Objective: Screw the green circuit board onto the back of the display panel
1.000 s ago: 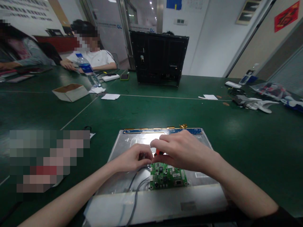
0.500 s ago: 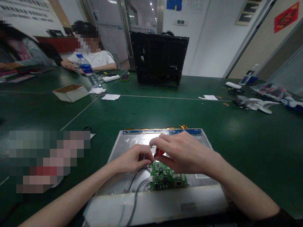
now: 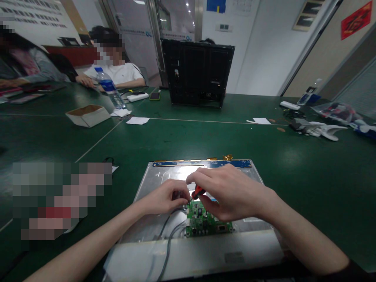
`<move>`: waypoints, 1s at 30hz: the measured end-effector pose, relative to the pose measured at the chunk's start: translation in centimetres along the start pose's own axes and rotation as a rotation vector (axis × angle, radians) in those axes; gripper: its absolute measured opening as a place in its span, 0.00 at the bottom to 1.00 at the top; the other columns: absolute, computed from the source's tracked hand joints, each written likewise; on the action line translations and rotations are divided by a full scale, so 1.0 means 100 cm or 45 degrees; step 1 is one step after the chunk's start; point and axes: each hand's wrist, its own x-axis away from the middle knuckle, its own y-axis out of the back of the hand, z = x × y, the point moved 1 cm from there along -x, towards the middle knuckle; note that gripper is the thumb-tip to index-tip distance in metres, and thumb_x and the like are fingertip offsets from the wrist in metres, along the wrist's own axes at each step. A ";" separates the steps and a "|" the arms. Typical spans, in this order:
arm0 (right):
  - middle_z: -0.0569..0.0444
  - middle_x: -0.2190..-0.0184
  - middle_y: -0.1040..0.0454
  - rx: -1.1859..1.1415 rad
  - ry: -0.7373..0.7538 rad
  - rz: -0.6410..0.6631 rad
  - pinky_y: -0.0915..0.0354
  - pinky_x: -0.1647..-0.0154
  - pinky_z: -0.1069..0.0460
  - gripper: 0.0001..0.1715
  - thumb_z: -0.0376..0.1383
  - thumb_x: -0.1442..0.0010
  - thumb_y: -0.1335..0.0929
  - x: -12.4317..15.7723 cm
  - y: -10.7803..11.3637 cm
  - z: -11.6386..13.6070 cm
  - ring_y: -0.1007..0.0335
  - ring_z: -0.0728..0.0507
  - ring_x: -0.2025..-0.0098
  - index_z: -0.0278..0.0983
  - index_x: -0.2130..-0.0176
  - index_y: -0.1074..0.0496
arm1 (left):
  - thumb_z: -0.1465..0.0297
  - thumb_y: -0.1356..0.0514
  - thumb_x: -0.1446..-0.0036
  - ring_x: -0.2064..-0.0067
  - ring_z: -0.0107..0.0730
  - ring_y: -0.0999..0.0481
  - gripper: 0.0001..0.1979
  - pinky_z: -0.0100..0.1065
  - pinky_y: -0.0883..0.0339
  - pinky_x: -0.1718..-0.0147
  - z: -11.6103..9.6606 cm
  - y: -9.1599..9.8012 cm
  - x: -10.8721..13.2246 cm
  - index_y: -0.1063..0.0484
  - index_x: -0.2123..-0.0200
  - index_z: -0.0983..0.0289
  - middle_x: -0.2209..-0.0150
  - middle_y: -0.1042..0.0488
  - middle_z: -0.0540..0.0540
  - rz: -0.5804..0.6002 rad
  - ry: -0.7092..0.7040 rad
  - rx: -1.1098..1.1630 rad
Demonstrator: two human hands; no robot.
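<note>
A flat metal-backed display panel lies before me, with a green circuit board on its middle. My right hand grips a small screwdriver by its red and black handle; the tool is tilted, its tip down at the board's upper left corner. At that same corner, my left hand has thumb and forefinger pinched together close to the tip. Whatever is between those fingertips is too small to make out. Grey cables run from the board's left side across the panel's lower edge.
A black monitor housing stands at the back of the green table. Left of it are a water bottle and an open box. White plastic parts lie at right. A person sits at the far left.
My right hand has shifted slightly and tilted the screwdriver, so more of its red handle shows. My left hand stays in place at the board's corner.
</note>
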 end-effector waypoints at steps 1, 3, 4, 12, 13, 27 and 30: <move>0.52 0.61 0.26 0.007 -0.010 -0.008 0.53 0.76 0.52 0.12 0.32 0.41 0.38 0.000 -0.001 0.000 0.38 0.48 0.70 0.34 0.56 0.35 | 0.70 0.39 0.44 0.71 0.30 0.31 0.05 0.28 0.38 0.72 -0.001 0.000 0.000 0.25 0.69 0.66 0.72 0.27 0.51 0.000 -0.001 0.004; 0.52 0.62 0.26 0.036 -0.039 -0.029 0.54 0.75 0.52 0.10 0.33 0.38 0.38 -0.001 -0.002 -0.001 0.36 0.48 0.69 0.35 0.56 0.35 | 0.70 0.39 0.44 0.71 0.29 0.31 0.05 0.28 0.39 0.72 -0.001 0.000 0.000 0.26 0.69 0.66 0.72 0.27 0.51 -0.003 -0.004 0.011; 0.53 0.62 0.25 0.052 -0.053 -0.033 0.54 0.75 0.52 0.09 0.34 0.37 0.38 -0.002 -0.002 -0.002 0.35 0.48 0.69 0.35 0.56 0.35 | 0.70 0.39 0.44 0.72 0.29 0.31 0.06 0.28 0.39 0.72 -0.001 0.000 0.000 0.26 0.70 0.66 0.73 0.28 0.51 -0.007 -0.005 0.011; 0.55 0.64 0.25 0.094 -0.063 -0.025 0.54 0.75 0.52 0.09 0.39 0.35 0.36 -0.002 -0.002 -0.003 0.34 0.48 0.69 0.36 0.57 0.34 | 0.72 0.40 0.44 0.74 0.26 0.34 0.05 0.26 0.42 0.74 -0.002 0.000 -0.001 0.26 0.71 0.66 0.75 0.31 0.49 0.005 0.002 0.008; 0.54 0.63 0.25 0.088 -0.047 -0.033 0.54 0.75 0.51 0.09 0.38 0.36 0.36 -0.002 -0.002 -0.003 0.34 0.48 0.69 0.35 0.57 0.35 | 0.71 0.40 0.44 0.74 0.26 0.34 0.06 0.26 0.42 0.74 -0.002 0.000 -0.001 0.26 0.71 0.66 0.75 0.30 0.49 0.008 0.000 0.008; 0.53 0.64 0.25 0.123 -0.065 -0.058 0.54 0.75 0.51 0.11 0.39 0.34 0.38 -0.004 -0.005 -0.003 0.33 0.47 0.68 0.35 0.55 0.35 | 0.71 0.41 0.43 0.73 0.27 0.33 0.06 0.26 0.41 0.74 0.000 0.000 -0.001 0.26 0.70 0.66 0.74 0.28 0.50 0.005 0.011 0.019; 0.53 0.63 0.26 0.085 -0.053 -0.012 0.51 0.75 0.51 0.10 0.38 0.34 0.38 -0.004 -0.002 -0.002 0.33 0.47 0.67 0.35 0.55 0.34 | 0.71 0.41 0.43 0.73 0.27 0.32 0.06 0.26 0.41 0.73 0.001 0.000 -0.001 0.26 0.70 0.66 0.73 0.28 0.50 0.007 0.012 0.005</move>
